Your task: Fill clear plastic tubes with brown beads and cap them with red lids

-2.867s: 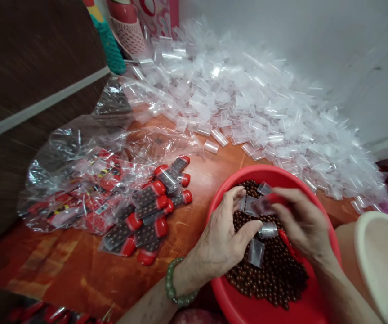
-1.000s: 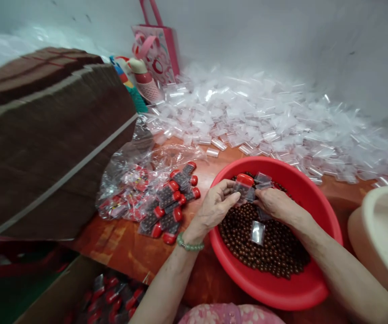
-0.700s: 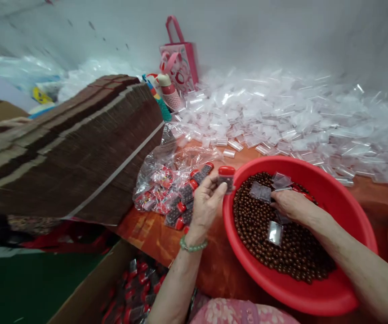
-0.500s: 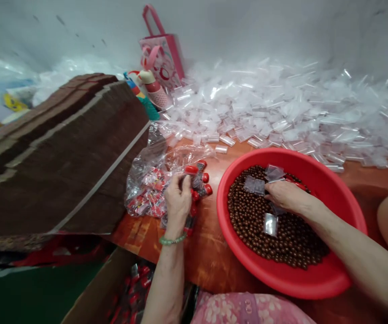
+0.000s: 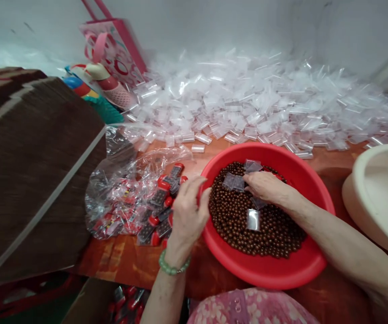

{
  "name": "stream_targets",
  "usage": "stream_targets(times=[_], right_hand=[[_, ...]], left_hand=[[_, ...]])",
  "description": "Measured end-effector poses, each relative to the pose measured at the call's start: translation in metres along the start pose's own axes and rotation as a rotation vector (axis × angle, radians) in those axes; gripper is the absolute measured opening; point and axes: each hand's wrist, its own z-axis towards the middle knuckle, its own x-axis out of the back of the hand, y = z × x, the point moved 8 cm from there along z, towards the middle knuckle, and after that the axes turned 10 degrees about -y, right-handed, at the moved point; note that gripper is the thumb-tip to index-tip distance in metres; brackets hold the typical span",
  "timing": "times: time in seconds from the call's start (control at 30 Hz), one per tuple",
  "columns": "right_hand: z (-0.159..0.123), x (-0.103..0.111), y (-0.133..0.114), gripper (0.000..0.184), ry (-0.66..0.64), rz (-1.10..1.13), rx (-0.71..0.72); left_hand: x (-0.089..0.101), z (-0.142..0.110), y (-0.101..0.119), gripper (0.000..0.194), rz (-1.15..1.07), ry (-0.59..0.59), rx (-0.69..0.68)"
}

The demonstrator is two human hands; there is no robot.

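A red basin (image 5: 268,274) full of small brown beads (image 5: 271,236) stands in front of me. My right hand (image 5: 264,186) rests inside it on the beads, fingers closed, with a clear case showing under the palm and other clear cases (image 5: 234,181) at its fingertips. Another clear case (image 5: 252,219) lies loose on the beads. My left hand (image 5: 189,211), wearing a green bead bracelet, hovers at the basin's left rim with fingers loosely apart and nothing in them. Just left of it lies a heap of bead-filled, red-capped cases (image 5: 160,211).
A crumpled clear bag (image 5: 119,193) holds more red-capped cases. A big drift of empty clear cases (image 5: 247,103) fills the back. A brown cardboard stack (image 5: 28,171) stands left, a cream bowl (image 5: 379,189) right, a pink gift bag (image 5: 116,49) behind, a box of cases (image 5: 126,301) below.
My left hand carried a filled red-capped case out of the basin to the heap on the left, let it go, and has come back to the rim. The right hand stayed in the basin.
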Motion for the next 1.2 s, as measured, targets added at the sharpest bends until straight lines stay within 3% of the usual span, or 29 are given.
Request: stream_targets(times=[0.1, 0.2, 0.4, 0.83, 0.97, 1.2], right_hand=[[-0.002, 0.01, -0.004, 0.034, 0.123, -0.026, 0.04], [0.001, 0.01, -0.012, 0.034, 0.154, -0.059, 0.129], [0.011, -0.003, -0.034, 0.03, 0.107, -0.106, 0.28], [-0.025, -0.023, -0.073, 0.039, 0.119, -0.22, 0.298], [-0.025, -0.023, -0.074, 0.029, 0.137, -0.235, 0.331], [-0.016, -0.044, -0.1, 0.032, 0.108, -0.223, 0.448]], left_hand=[[-0.035, 0.008, 0.025, 0.02, -0.034, -0.237, -0.056], [-0.049, 0.012, 0.023, 0.021, -0.009, -0.321, -0.038], [-0.048, 0.011, 0.016, 0.023, -0.021, -0.317, -0.037], [-0.042, 0.012, 0.017, 0.019, -0.066, -0.248, 0.004], [-0.041, 0.012, 0.017, 0.019, -0.071, -0.237, 0.008], [-0.04, 0.01, 0.017, 0.019, -0.087, -0.22, 0.012]])
